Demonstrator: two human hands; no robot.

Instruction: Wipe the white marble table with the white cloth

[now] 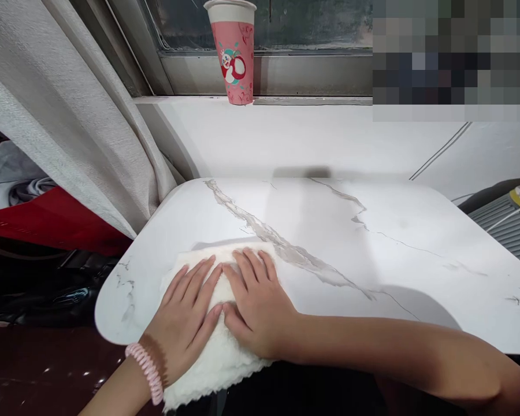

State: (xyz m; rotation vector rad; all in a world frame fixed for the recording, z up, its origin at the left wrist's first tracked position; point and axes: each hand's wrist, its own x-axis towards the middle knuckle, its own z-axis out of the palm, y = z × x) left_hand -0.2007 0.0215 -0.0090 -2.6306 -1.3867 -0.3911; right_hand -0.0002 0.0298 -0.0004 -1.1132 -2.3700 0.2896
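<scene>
A fluffy white cloth (199, 378) lies spread on the left part of a white marbled table (251, 199), its lower end hanging past the front edge. Flat on the cloth rests my left hand (186, 306), fingers stretched out and slightly apart, with a pink coiled band (145, 370) around the wrist. Beside it, my right hand (255, 300) also presses down on the cloth with its fingers spread. The tips of both thumbs and index fingers come close together at the middle of the cloth. Neither hand grips anything.
On the window sill behind the table stands a pink paper cup (236, 58) with a white rim. A light grey curtain (82, 110) hangs at the left. A grey ribbed object (507, 225) sits beyond the table's right edge, near thin cables (439, 151) along the wall.
</scene>
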